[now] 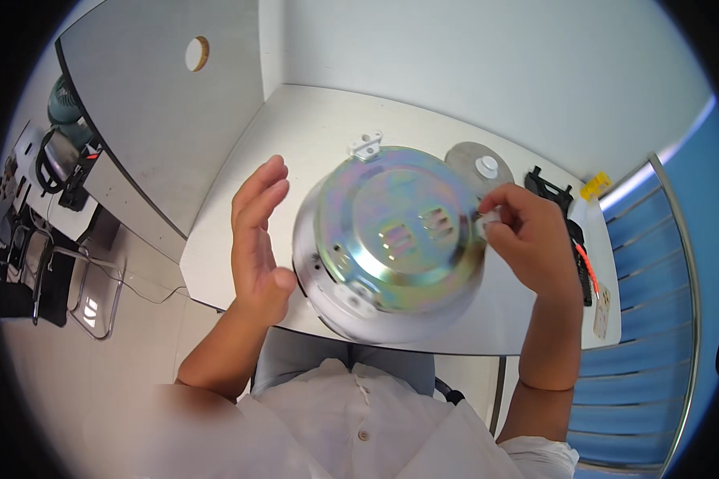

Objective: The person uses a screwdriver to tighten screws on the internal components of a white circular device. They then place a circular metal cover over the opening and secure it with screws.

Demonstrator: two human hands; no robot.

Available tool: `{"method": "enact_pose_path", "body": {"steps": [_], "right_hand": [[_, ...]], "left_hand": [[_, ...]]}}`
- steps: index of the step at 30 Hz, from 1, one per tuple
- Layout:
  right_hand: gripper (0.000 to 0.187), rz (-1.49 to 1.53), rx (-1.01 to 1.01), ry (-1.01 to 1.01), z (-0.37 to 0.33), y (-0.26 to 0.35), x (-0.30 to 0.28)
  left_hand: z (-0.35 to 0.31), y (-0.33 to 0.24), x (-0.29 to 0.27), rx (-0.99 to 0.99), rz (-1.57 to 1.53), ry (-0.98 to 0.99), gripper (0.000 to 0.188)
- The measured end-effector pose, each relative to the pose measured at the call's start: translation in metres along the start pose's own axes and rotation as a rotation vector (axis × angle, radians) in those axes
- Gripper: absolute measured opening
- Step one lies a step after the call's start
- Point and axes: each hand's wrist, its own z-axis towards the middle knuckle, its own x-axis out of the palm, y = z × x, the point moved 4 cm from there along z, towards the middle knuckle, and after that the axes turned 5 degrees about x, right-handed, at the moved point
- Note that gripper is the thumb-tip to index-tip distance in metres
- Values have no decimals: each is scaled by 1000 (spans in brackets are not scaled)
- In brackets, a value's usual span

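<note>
An upturned round appliance body [307,239], pale and shiny, rests near the table's front edge. Its exposed base plate [367,188] is metal with a rainbow sheen and several slots. One white plastic bracket [366,147] projects from the plate's far edge, and another [361,299] sits at its near edge. At the plate's right edge, my right hand [529,235] pinches a small white plastic bracket [490,221], partly hidden by the fingers. My left hand [260,239] is raised beside the body's left side, fingers stretched and thumb close to the rim. Nothing is in it.
Behind the appliance lies a grey round disc [463,156] with a white knob [486,166]. Dark tools [547,185], an orange-red rod [586,266] and a yellow object [595,186] lie at right, beside a metal railing [683,263]. A grey partition [160,112] stands left.
</note>
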Motion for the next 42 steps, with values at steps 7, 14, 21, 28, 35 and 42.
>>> {"method": "enact_pose_path", "body": {"steps": [7,14,21,28,35,42], "right_hand": [[15,72,43,2,-21,-10,10],[15,208,-3,101,-30,-22,16],[17,336,-22,199,-33,-30,16],[19,307,-300,213,-34,-38,16],[25,300,-486,201,-29,-44,17],[31,252,-460,180,-35,-40,18]], "left_hand": [[-5,-14,22,20,68,300,73],[-6,-20,26,-2,220,351,67],[-10,-24,19,18,331,247,65],[-17,-24,16,-111,149,201,71],[-3,-27,26,-46,352,447,53],[5,-23,25,-36,273,536,47]]}}
